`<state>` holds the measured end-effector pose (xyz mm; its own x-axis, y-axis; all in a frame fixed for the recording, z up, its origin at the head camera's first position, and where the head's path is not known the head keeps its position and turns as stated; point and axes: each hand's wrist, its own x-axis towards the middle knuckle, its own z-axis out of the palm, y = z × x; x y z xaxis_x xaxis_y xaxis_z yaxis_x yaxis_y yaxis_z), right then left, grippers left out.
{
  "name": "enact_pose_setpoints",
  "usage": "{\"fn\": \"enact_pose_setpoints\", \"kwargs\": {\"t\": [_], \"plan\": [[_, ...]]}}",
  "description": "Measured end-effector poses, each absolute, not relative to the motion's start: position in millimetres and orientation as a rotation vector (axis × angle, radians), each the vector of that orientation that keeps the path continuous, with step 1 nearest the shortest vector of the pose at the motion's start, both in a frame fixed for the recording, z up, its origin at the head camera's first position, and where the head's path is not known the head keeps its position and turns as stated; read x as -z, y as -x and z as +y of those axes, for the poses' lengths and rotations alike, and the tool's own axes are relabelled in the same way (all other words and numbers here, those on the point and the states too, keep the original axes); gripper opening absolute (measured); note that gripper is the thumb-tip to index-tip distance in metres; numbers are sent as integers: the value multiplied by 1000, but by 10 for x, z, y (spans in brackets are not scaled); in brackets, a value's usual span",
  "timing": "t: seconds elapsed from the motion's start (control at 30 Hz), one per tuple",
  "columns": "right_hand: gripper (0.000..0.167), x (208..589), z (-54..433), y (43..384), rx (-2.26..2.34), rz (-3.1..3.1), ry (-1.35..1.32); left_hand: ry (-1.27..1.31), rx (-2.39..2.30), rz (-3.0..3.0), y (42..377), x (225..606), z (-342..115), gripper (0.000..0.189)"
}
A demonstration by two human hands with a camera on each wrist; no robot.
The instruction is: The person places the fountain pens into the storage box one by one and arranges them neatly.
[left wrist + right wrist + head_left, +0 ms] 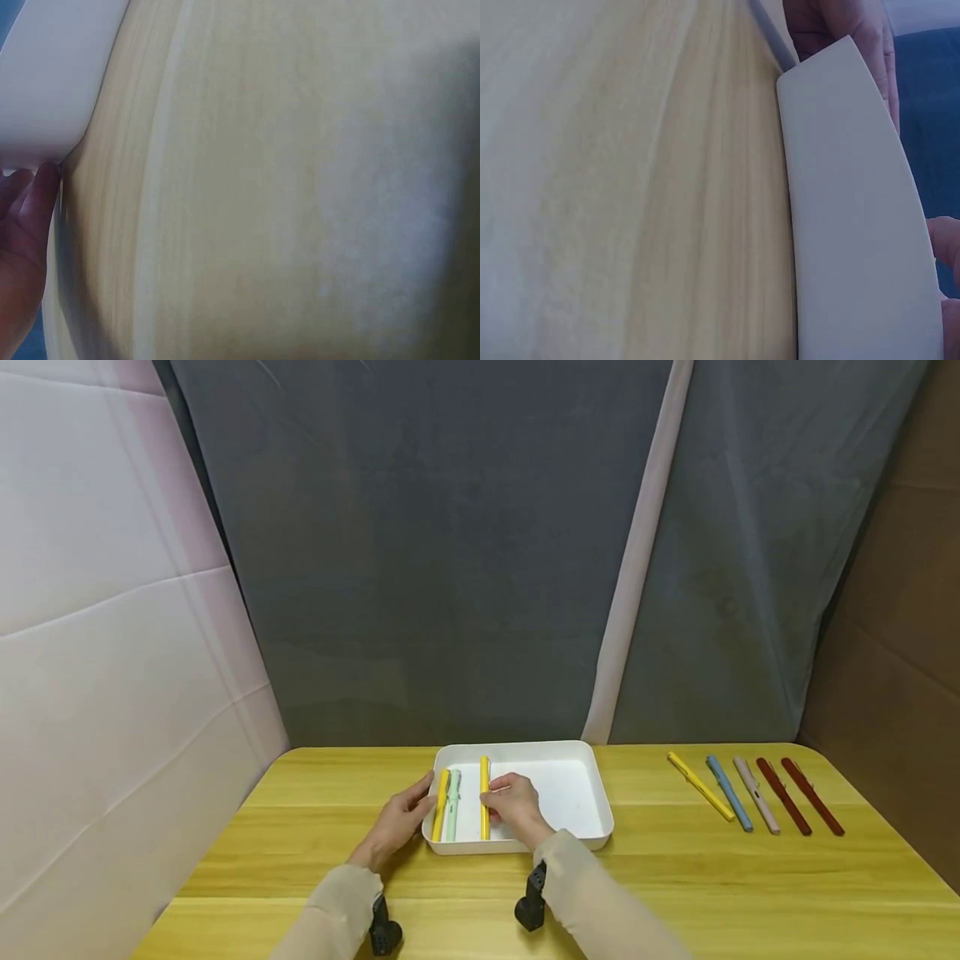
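A white tray (564,839) stands on the table near its back edge. My right hand (516,803) reaches over the tray's front rim and pinches a yellow pen (485,770), which lies lengthwise inside. In the right wrist view, part of the right hand (946,244) shows beyond the tray wall (855,225). Left of that pen, another yellow pen (439,814) and a mint green pen (453,810) lie side by side in the tray. My left hand (401,820) touches the tray's left side with its fingers fairly straight; its fingertips (46,176) meet the tray's outer wall.
To the right on the wooden table (645,902) lie a yellow pen (701,786), a blue pen (729,793), a pale pinkish pen (757,795) and two dark red pens (783,796), slanted in a row. A grey curtain (465,568) hangs behind the table.
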<state>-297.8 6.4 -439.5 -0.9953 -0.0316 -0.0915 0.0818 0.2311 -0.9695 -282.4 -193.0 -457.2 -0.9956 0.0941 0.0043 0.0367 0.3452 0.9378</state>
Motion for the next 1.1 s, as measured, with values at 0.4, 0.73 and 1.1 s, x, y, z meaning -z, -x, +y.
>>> {"fn": "enact_pose_setpoints", "kwargs": {"t": [0.4,0.73,1.1], "plan": [[17,4430,-86,2981,1770,2476,-112,-137,-1752,2556,2819,4580,-1925,52],[14,4428,-165,2996,1642,2575,-75,-142,-1740,2564,2816,4584,-1928,52],[10,4408,-226,2989,1587,2657,-29,-149,-1751,2565,2825,4575,-1928,52]]}}
